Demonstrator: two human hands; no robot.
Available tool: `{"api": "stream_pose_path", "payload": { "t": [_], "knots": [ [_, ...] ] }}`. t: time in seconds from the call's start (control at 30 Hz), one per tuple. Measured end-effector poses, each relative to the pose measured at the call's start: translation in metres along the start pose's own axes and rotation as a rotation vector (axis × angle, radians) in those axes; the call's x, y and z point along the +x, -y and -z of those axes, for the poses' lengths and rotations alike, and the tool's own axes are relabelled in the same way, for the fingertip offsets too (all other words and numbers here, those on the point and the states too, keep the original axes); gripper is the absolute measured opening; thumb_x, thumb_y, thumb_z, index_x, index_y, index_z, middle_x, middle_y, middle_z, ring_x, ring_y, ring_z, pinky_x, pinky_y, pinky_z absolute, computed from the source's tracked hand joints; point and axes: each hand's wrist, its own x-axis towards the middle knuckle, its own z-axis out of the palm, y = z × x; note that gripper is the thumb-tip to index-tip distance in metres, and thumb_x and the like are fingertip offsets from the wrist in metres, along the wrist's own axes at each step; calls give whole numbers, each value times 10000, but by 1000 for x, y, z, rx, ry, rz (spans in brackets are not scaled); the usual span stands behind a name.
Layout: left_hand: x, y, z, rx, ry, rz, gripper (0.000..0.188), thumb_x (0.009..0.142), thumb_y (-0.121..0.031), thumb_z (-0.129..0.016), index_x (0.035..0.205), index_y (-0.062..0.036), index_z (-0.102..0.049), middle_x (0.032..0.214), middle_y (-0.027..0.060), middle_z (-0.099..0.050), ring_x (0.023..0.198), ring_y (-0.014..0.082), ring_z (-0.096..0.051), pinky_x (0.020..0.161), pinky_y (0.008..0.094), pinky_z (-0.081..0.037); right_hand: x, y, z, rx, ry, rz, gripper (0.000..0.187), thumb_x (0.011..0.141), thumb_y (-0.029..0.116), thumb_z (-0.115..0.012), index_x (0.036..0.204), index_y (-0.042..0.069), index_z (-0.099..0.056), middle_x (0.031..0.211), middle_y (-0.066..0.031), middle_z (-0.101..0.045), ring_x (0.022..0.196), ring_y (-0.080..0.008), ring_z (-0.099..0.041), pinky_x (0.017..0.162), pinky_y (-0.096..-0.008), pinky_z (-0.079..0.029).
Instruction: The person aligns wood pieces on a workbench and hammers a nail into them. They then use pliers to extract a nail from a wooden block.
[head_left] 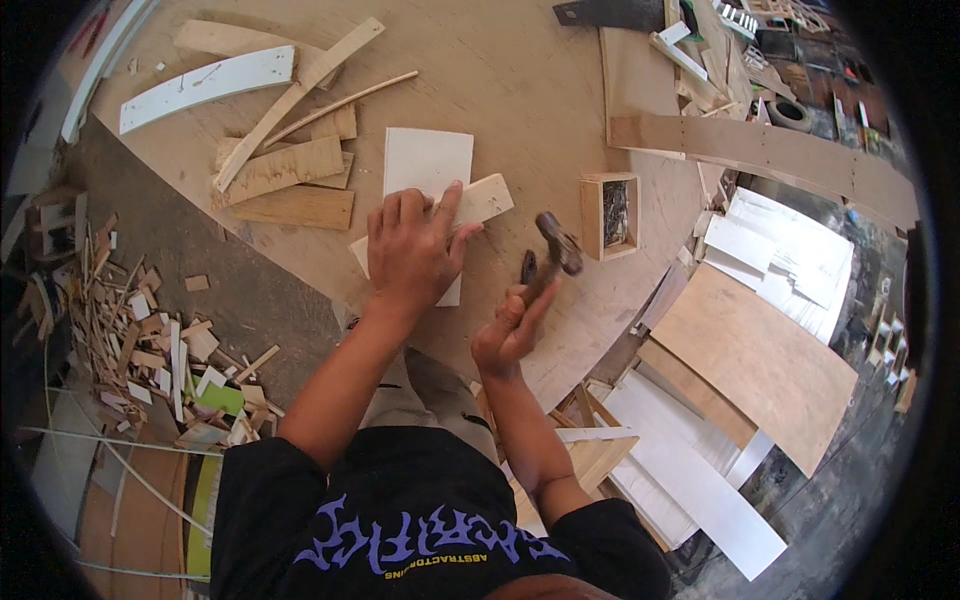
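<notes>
- Two hands: the left hand point(412, 250) lies flat on the wood, the right hand point(505, 330) is closed round a tool.
- One hammer point(555, 245).
- One small wooden box point(608, 215), holding dark nails too many and too small to count.
- One white sheet point(428, 165) under the left hand.
- One pale wooden block point(482, 200) lying on that sheet.
- One long curved white strip point(205, 85) at the far side of the worktop point(520, 90).
- One thin stick point(340, 105) among the offcuts.
- About five flat brown wood offcuts point(285, 185) in one heap.
- Floor scraps point(160, 350): too many to count.
</notes>
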Motion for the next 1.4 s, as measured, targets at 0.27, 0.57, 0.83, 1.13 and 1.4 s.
{"api": "stream_pose_path", "payload": {
  "t": [0.27,0.57,0.83,1.13,1.4],
  "knots": [
    [-2,-2,-2,-15,-22,-12,533,874,-470,-755,1305,-161,-711,974,83,-569,936,262,-571,859,419,-428,-6,0,1,69,-32,-86,546,1073,77,-465,1569,-85,-305,1086,-141,-649,818,-229,-604,808,-346,-533],
    [3,-4,1,-16,-18,-1,497,873,-450,-731,1276,-159,-727,983,71,-566,986,264,-551,842,419,-416,12,-20,-7,-193,11,311,434,1086,87,-447,1468,-118,-464,1431,-351,-547,1264,-469,-610,1019,-463,-510],
    [-4,-3,0,7,-16,31,518,880,-459,-749,1317,-186,-703,973,71,-560,954,261,-567,846,427,-431,-11,-20,1,90,29,-43,463,1061,63,-496,1469,-145,-435,1352,-347,-600,1162,-469,-660,977,-476,-527],
    [-5,-8,1,2,10,31,531,860,-441,-772,1320,-185,-705,973,71,-555,941,262,-563,861,420,-435,12,-12,-6,-129,96,130,533,1064,82,-491,1555,-78,-359,1218,-236,-701,977,-345,-706,820,-396,-540],
    [-3,-6,0,31,-39,12,559,846,-453,-784,1313,-154,-714,963,65,-563,951,241,-568,867,402,-428,1,-7,30,-157,67,40,518,1047,13,-492,1550,-61,-394,948,-152,-653,708,-205,-562,660,-322,-487]
  ]
}}
